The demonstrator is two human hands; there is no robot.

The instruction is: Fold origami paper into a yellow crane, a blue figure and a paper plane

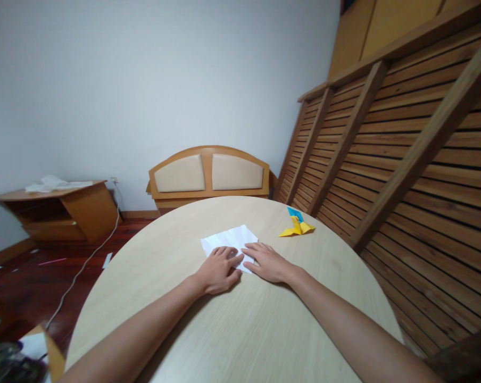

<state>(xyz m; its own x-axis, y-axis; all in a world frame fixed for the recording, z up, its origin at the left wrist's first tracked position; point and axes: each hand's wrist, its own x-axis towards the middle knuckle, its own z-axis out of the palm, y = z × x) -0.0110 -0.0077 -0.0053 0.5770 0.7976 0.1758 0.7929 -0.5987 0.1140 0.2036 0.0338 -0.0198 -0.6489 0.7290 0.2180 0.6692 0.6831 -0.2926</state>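
A sheet of white paper (231,237) with faint creases lies on the round wooden table (176,229). On its left lower part rests my left hand (220,268), palm down with the fingers stretched out. My right hand (266,260) lies flat over the paper's right edge, fingers spread and pointing left. The fingertips of both hands come close together near the paper's lower middle. Neither hand grips anything. Part of the paper's lower edge is hidden under the hands.
A folded yellow paper figure (297,229) stands right of the paper, with a blue folded piece (295,214) behind it. Wooden slatted panels (368,159) lean along the right. A headboard (208,194) stands beyond the table. A low cabinet (84,207) and a cable (91,260) are at left.
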